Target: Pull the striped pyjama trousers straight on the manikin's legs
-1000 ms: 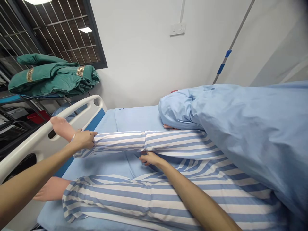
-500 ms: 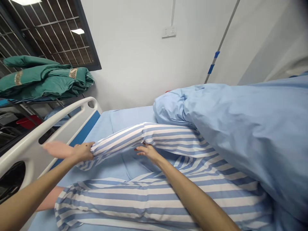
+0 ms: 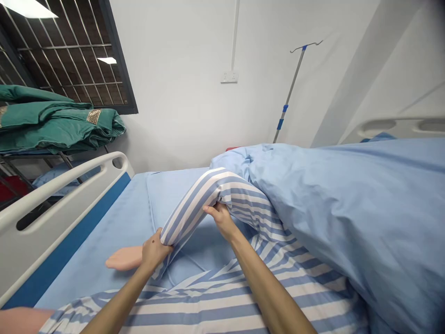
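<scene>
Blue-striped pyjama leg (image 3: 194,213) bent up off the bed (image 3: 118,218), left hand (image 3: 155,250) gripping it near the ankle, right hand (image 3: 220,220) fingers curled round the knee.

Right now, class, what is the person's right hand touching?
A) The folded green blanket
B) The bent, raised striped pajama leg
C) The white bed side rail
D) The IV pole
B. The right hand sits at the bend of the raised striped pajama leg, with its fingers against the fabric.
</scene>
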`<action>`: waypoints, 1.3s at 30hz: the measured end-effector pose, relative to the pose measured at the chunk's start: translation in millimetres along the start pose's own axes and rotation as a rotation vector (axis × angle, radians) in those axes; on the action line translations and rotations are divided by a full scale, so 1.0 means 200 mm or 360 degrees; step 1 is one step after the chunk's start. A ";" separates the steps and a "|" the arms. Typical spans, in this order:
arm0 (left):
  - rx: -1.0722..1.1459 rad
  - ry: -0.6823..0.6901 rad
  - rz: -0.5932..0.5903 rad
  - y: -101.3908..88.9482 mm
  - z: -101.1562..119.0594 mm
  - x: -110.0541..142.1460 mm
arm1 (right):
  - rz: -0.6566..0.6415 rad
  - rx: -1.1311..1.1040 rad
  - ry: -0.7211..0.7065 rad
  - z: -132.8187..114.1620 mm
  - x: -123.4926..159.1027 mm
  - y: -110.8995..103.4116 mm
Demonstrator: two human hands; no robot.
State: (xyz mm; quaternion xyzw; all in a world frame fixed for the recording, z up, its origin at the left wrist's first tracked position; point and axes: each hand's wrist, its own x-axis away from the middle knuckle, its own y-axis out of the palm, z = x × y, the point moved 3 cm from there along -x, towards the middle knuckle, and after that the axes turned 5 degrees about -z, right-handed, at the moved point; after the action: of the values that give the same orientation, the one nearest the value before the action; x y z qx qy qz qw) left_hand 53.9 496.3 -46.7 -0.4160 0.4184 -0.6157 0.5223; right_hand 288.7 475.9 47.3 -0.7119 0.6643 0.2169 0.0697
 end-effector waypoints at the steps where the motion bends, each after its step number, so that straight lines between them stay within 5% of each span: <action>1: -0.0001 -0.0010 0.0003 0.00 0.02 -0.01 | 0.0019 0.0014 0.0000 -0.01 0.00 0.00; 11: -0.0074 0.0000 -0.0103 -0.03 -0.03 0.04 | 0.0073 0.0045 0.0066 -0.01 0.02 0.00; 20: -0.0458 -0.0034 -0.0179 -0.22 -0.42 0.16 | 0.0018 -0.0428 0.0353 0.17 0.14 0.13; 26: -0.0649 0.0122 -0.0122 -0.22 -0.57 0.25 | 0.0121 -0.0698 0.0496 0.23 0.19 0.20; 39: -0.0890 0.0264 -0.0095 -0.30 -0.86 0.13 | 0.0280 -0.1076 0.1070 0.62 0.31 0.30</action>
State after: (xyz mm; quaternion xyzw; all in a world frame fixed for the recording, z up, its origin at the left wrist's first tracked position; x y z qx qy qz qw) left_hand -130.3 490.1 -39.2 -0.5042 0.6008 -0.5234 0.3331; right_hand 204.6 460.8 -77.4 -0.6664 0.6000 0.1838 -0.4027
